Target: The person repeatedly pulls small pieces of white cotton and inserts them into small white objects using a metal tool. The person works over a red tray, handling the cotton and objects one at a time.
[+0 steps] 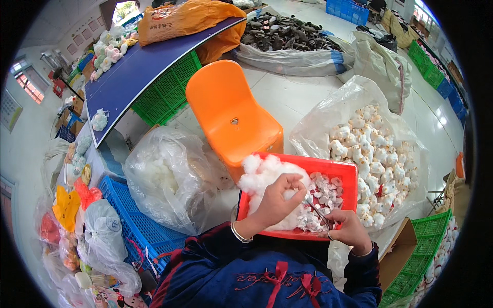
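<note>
My left hand (pixel 280 203) is raised over the red tray (pixel 350 179), its thumb and fingers curled together; anything pinched in them is too small to make out. White fluffy stuffing (pixel 269 177) heaps in the tray's left part, behind and under this hand. At the tray's front right, my right hand (pixel 350 229) grips a slim metal tool with finger loops (pixel 321 214), scissors or forceps. Its tips point up and left, close to my left fingers. Small pale flat pieces (pixel 324 190) fill the tray's right part, beneath the tool.
Beyond the tray stands an orange chair (pixel 239 115). Right of it, a clear bag (pixel 328 120) holds many small white plush pieces (pixel 377 154). A bag of stuffing (pixel 164 177) and a blue crate (pixel 128 210) sit left. Green crates (pixel 423 251) stand right.
</note>
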### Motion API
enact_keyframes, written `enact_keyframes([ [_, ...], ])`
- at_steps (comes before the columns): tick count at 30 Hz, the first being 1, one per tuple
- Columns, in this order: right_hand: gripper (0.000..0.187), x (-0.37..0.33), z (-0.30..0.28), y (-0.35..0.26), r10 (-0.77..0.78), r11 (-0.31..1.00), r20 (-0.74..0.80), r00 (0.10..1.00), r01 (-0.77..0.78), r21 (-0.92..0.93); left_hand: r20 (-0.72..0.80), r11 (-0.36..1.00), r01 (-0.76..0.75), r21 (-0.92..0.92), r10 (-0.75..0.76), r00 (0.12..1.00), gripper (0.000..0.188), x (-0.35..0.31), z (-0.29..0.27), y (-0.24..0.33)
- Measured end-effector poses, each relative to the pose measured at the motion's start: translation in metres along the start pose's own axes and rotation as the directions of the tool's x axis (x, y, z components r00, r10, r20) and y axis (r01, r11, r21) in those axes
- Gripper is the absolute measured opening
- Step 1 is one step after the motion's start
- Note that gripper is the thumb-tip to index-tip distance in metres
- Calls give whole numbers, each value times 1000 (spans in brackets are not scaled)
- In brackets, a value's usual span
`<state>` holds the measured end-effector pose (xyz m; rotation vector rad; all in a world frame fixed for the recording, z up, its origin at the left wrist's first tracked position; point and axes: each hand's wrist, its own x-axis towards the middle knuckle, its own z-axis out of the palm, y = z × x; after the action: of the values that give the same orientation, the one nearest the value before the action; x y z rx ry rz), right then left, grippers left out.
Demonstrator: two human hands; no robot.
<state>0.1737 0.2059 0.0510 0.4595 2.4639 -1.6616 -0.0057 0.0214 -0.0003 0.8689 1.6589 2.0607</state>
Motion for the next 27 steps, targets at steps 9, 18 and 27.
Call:
enact_keyframes([
  [9, 43, -14, -11, -14, -62, 987, 99, 993, 76, -141, 660, 907, 420, -3, -314, 683, 15, 13, -22, 17],
  [18, 35, -39, -6, -19, -157, 964, 28, 987, 159, -215, 445, 897, 433, 91, -426, 788, 4, 6, -45, 51],
  [27, 32, -51, 5, -22, -167, 921, 27, 986, 166, -354, 597, 914, 398, 74, -360, 717, 21, -10, -31, 53],
])
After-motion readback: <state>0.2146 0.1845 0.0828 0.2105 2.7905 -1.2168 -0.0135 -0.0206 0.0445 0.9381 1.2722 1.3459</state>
